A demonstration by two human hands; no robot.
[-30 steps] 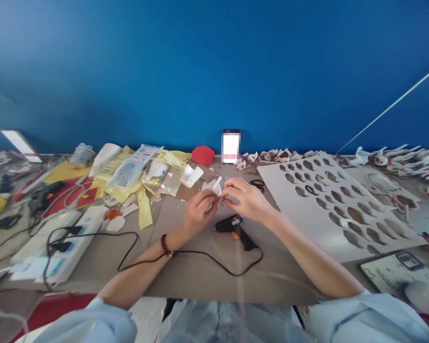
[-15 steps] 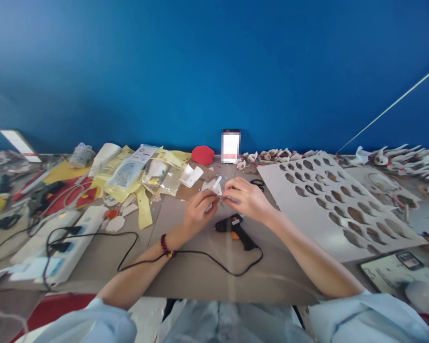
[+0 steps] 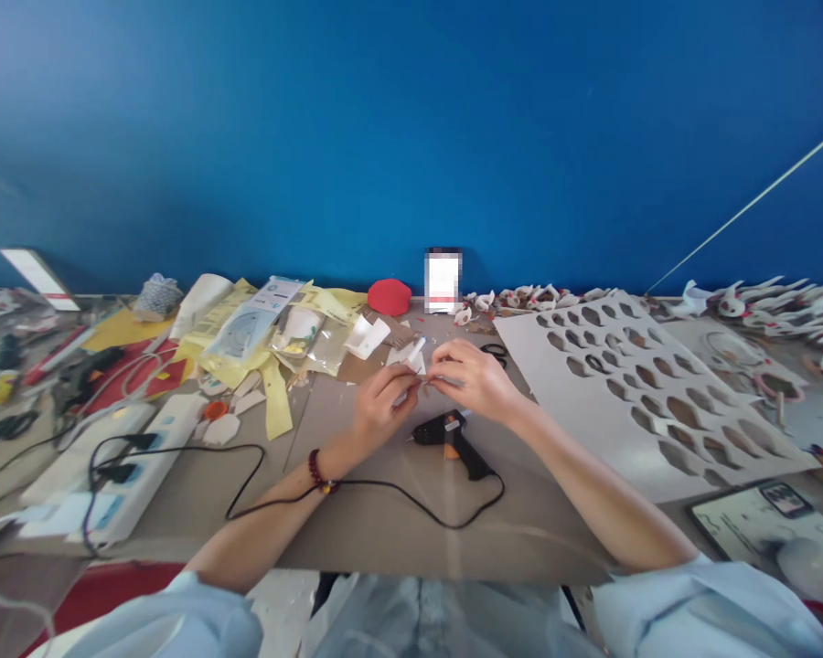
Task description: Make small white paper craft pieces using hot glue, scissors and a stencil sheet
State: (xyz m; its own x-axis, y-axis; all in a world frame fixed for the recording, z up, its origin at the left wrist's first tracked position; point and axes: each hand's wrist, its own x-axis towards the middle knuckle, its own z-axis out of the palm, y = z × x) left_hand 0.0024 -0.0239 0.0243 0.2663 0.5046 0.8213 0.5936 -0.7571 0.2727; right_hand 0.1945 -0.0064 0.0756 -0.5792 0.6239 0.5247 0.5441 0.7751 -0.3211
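My left hand (image 3: 382, 402) and my right hand (image 3: 472, 376) meet fingertip to fingertip above the middle of the table. Both are closed in a pinch around something small, too covered by the fingers to make out. A beaded bracelet (image 3: 315, 468) circles my left wrist. Just below the hands lies a black hot glue gun (image 3: 451, 440) on its side, nozzle to the left, its cord running under my left forearm. Behind the fingers are white paper pieces (image 3: 409, 355). Black scissors (image 3: 495, 353) rest beyond my right hand.
At right lies a large white sheet (image 3: 590, 402) with leaf-shaped cut-outs. White bird-like pieces (image 3: 782, 306) line the far right. A phone (image 3: 443, 281) leans on the blue wall near a red octagon (image 3: 390, 297). Packets (image 3: 253, 320) and a power strip (image 3: 147, 471) occupy the left.
My hands stay in nearly the same place, with only slight movement at the pinched fingertips. Everything on the table lies as before.
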